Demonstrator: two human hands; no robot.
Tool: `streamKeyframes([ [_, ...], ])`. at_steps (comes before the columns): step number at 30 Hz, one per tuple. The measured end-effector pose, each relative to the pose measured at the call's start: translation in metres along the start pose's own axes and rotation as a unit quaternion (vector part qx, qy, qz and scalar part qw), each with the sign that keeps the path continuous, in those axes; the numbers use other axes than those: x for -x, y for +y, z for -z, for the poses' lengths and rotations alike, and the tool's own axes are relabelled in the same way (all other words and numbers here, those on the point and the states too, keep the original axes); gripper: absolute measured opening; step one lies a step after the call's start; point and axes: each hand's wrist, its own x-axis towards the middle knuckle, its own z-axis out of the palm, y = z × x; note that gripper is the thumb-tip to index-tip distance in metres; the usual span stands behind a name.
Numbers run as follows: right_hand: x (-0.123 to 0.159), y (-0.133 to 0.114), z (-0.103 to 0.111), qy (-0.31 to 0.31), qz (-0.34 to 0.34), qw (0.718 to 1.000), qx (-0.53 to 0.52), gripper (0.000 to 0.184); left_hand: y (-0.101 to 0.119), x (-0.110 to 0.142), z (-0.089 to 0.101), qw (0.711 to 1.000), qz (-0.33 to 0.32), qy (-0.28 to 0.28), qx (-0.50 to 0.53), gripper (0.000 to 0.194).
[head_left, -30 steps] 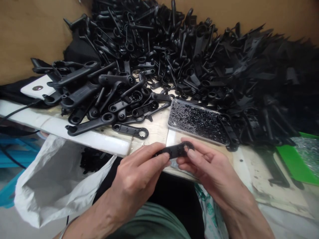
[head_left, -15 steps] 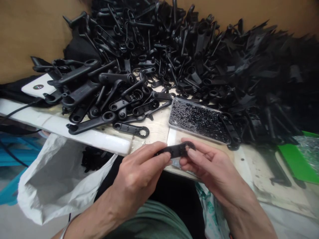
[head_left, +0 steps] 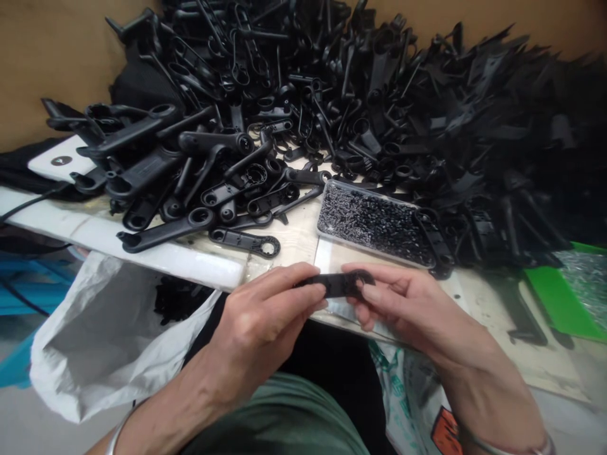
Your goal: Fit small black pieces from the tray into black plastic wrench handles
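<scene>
Between both hands, over the near edge of the table, is a black plastic arm-shaped part [head_left: 336, 285] with a ring at its right end. My left hand [head_left: 268, 309] pinches its left end between thumb and fingers. At the ring end, my right hand [head_left: 398, 300] grips it with thumb and forefinger, the other fingers curled underneath. Whether a small piece sits under the right thumb is hidden. Just beyond the hands stands a clear tray [head_left: 322, 230] filled with tiny dark pieces, and a similar black part [head_left: 244, 240] lies flat to its left.
A large heap of black plastic parts [head_left: 294, 88] covers the back of the table. Below on the left hangs an open white sack [head_left: 95, 354] with black pieces inside. A white device [head_left: 59, 161] lies at left, a green container [head_left: 552, 303] at right.
The view has shifted slightly. The held part has turned a little to lie nearly level, and both hands keep their grip on it.
</scene>
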Motion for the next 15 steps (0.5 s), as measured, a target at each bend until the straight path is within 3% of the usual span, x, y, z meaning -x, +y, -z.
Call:
streamKeyframes([
  [5, 0.004, 0.005, 0.001, 0.055, -0.015, 0.998, 0.031, 0.05, -0.004, 0.003, -0.003, 1.0, 0.001, -0.001, 0.001, 0.019],
  [8, 0.017, 0.001, 0.009, 0.114, -0.001, 0.986, 0.124, 0.058, -0.011, 0.003, -0.006, 1.0, -0.003, -0.022, -0.008, 0.018],
  [10, 0.026, -0.005, 0.016, 0.171, 0.022, 0.962, 0.213, 0.052, -0.017, 0.002, -0.008, 0.998, -0.02, -0.046, -0.023, 0.019],
  [12, 0.03, -0.014, 0.024, 0.242, 0.052, 0.913, 0.324, 0.041, -0.022, 0.0, -0.009, 0.996, -0.034, -0.065, -0.043, 0.019],
  [15, 0.021, -0.026, 0.033, 0.325, 0.139, 0.786, 0.508, 0.025, -0.024, -0.001, -0.006, 0.994, -0.038, -0.07, -0.069, 0.019],
])
